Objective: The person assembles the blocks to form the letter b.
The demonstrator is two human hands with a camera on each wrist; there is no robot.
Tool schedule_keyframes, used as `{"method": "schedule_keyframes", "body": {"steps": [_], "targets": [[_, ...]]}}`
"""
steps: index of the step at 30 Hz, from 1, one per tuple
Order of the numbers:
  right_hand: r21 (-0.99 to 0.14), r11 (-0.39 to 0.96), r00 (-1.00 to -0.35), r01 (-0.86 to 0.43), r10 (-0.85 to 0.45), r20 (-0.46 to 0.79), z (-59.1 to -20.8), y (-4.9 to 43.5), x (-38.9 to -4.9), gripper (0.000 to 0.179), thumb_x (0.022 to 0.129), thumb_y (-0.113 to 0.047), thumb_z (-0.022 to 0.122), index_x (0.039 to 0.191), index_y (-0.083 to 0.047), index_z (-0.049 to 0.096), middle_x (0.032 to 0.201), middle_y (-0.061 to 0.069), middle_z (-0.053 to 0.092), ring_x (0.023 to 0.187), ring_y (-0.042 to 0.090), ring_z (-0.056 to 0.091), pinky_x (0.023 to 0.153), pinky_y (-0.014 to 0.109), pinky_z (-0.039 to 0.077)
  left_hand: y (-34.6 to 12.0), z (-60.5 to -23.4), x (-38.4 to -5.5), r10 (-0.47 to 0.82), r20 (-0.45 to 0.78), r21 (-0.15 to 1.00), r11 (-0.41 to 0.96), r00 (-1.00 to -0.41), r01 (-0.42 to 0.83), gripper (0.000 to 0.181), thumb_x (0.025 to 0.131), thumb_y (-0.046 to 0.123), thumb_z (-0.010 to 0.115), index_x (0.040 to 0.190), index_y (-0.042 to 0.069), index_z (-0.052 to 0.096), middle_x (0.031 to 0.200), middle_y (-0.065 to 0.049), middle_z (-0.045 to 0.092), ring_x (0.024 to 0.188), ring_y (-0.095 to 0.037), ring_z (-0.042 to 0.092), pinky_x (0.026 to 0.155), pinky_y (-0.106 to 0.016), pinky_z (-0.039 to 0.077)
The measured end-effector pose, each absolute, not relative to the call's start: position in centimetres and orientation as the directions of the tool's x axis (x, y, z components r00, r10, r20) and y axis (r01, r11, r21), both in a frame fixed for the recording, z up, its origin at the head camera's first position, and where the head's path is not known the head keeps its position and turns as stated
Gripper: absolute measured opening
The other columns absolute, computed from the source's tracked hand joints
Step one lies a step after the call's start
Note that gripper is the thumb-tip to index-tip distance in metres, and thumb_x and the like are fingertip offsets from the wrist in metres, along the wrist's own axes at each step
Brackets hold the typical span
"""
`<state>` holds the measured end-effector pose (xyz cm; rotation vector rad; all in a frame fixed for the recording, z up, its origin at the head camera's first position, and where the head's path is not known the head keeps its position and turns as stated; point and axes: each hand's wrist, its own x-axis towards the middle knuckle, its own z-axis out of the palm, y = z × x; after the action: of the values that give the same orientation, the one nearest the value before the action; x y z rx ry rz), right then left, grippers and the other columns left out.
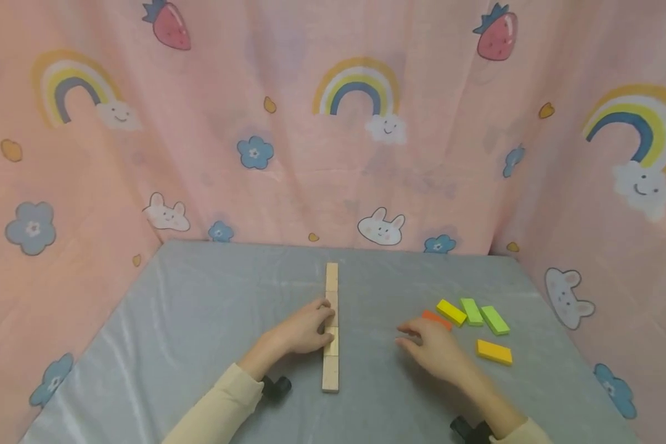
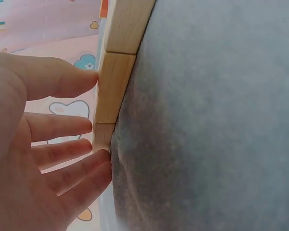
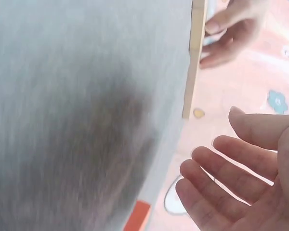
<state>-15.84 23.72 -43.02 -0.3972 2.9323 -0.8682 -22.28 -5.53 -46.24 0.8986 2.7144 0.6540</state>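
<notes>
Several plain wooden blocks lie end to end in a straight row running away from me on the grey cloth. My left hand reaches over from the left side, its thumb and fingertips at the blocks in the middle of the row. In the left wrist view, the relaxed fingers spread along the side of the wooden row. To the right, my right hand hovers with loosely bent fingers and an empty palm. It partly covers an orange-red block, which also shows in the right wrist view.
Beyond the right hand lie a yellow block, two green blocks and an orange-yellow block. A pink patterned curtain hangs around the back and sides of the grey tabletop.
</notes>
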Motion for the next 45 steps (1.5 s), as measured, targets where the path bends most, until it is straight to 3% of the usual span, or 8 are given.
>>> {"method": "schedule_keyframes", "body": {"steps": [5,11,19,26,31,45], "targets": [[-0.531,0.819,-0.97,-0.218,-0.242,0.025,-42.8,25.2,-16.4,0.028,0.094,-0.02,0.074,0.117,-0.003,0.073,0.108,0.004,0.07,0.104,0.028,0.067,0.087,0.048,0.056,-5.7,-46.2,-22.3,0.609,-0.032,0.477,0.706,-0.793,0.523,0.05,0.097,0.025,0.07,0.14,0.002,0.058,0.148,-0.011,0.047,0.132,-0.027,0.05,0.105,-0.043,0.046],[-0.529,0.824,-0.975,-0.201,-0.218,0.031,-42.8,26.7,-16.9,0.032,0.095,-0.02,0.073,0.119,0.0,0.072,0.12,0.016,0.069,0.109,0.034,0.066,0.088,0.051,0.055,-5.8,-46.4,-22.4,0.608,-0.024,0.479,0.704,-0.793,0.525,0.052,0.096,0.024,0.071,0.14,0.0,0.057,0.148,-0.012,0.048,0.131,-0.027,0.051,0.105,-0.042,0.046],[-0.488,0.858,-0.986,-0.158,-0.159,0.041,-43.0,28.6,-17.7,0.04,0.093,-0.018,0.075,0.122,0.007,0.068,0.112,0.019,0.07,0.095,0.029,0.064,0.081,0.051,0.055,-5.8,-46.4,-22.2,0.604,-0.022,0.503,0.695,-0.797,0.514,0.05,0.096,0.024,0.071,0.139,0.002,0.059,0.147,-0.011,0.048,0.132,-0.028,0.05,0.106,-0.044,0.045],[-0.485,0.862,-0.988,-0.151,-0.128,0.08,-43.5,30.2,-18.1,0.042,0.092,-0.022,0.077,0.118,0.01,0.069,0.112,0.023,0.07,0.097,0.036,0.065,0.083,0.055,0.054,-5.8,-46.4,-22.1,0.603,-0.043,0.508,0.7,-0.796,0.502,0.062,0.093,0.033,0.075,0.143,0.003,0.056,0.15,-0.008,0.045,0.135,-0.026,0.048,0.108,-0.043,0.043],[-0.468,0.871,-0.989,-0.147,-0.131,0.066,-43.9,30.8,-18.0,0.043,0.092,-0.023,0.077,0.118,0.01,0.068,0.11,0.022,0.07,0.101,0.039,0.064,0.087,0.058,0.052,-5.8,-46.4,-21.9,0.606,-0.043,0.516,0.695,-0.795,0.501,0.064,0.09,0.034,0.078,0.142,0.003,0.057,0.148,-0.008,0.046,0.133,-0.024,0.048,0.107,-0.042,0.044],[-0.424,0.902,-0.994,-0.082,-0.102,-0.025,-44.2,30.8,-18.6,0.038,0.09,-0.017,0.078,0.115,0.009,0.069,0.104,0.018,0.071,0.091,0.03,0.063,0.084,0.055,0.054,-6.0,-46.5,-21.9,0.605,-0.039,0.545,0.68,-0.795,0.49,0.062,0.091,0.032,0.078,0.141,0.002,0.058,0.148,-0.008,0.047,0.134,-0.026,0.048,0.106,-0.043,0.045]]}}
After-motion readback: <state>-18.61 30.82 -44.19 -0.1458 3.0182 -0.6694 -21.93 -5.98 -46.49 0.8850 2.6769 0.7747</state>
